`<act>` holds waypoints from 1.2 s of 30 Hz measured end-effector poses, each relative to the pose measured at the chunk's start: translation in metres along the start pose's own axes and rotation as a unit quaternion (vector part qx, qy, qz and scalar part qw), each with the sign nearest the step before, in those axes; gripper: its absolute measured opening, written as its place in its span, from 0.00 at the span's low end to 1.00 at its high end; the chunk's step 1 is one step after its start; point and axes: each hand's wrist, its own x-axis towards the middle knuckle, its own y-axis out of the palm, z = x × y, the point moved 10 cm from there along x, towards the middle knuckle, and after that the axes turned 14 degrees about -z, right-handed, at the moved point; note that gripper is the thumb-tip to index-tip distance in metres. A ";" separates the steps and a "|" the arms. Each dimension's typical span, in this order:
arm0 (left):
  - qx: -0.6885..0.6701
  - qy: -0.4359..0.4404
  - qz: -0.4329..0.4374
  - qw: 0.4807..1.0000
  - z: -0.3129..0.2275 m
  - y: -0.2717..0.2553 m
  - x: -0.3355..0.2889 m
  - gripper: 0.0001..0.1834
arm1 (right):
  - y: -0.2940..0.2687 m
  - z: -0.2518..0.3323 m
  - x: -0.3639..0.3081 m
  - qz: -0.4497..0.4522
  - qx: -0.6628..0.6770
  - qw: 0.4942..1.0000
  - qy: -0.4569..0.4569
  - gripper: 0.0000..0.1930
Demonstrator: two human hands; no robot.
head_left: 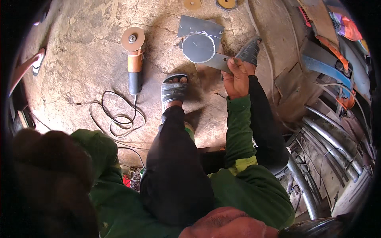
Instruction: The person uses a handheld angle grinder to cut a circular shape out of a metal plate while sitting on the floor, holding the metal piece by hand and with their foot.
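My right hand (237,79) pinches the near right end of a grey sheet-metal piece (218,62) between thumb and fingers. A small dark hole shows near that end. Adjoining it is a round grey shape (198,48) with a rough, pale edge. Whether it is a loose disc or part of the sheet, I cannot tell. Another flat grey metal sheet (190,24) lies beneath and beyond it on the floor. My left hand (51,166) is raised close to the camera at the lower left, dark and blurred, its fingers unclear and nothing visible in it.
An angle grinder (135,63) with a brown disc lies left of my sandalled feet, its cord (123,121) coiled nearby. Two round discs (192,4) lie at the far edge. Metal pipes (331,137) and scrap crowd the right side. A cable (266,47) runs past my right foot.
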 end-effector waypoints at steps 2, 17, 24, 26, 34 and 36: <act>0.019 -0.004 -0.023 1.000 -0.001 -0.010 -0.001 0.24 | -0.004 -0.001 0.000 -0.017 0.010 1.000 0.009 0.03; 0.144 -0.011 -0.150 0.978 0.011 -0.093 -0.026 0.22 | -0.020 -0.022 0.004 0.062 0.069 0.994 0.049 0.09; 0.144 -0.014 -0.154 0.977 0.006 -0.098 -0.029 0.22 | 0.002 -0.024 -0.005 0.091 0.093 0.990 0.062 0.07; 0.146 -0.015 -0.155 0.977 0.003 -0.099 -0.030 0.22 | 0.013 -0.021 -0.011 0.088 0.106 0.989 0.060 0.08; 0.141 -0.017 -0.159 0.977 0.001 -0.101 -0.033 0.21 | 0.002 -0.028 -0.003 0.092 0.099 0.988 0.071 0.06; 0.139 -0.019 -0.159 0.977 0.002 -0.101 -0.035 0.21 | 0.000 -0.026 -0.002 0.081 0.088 0.991 0.066 0.05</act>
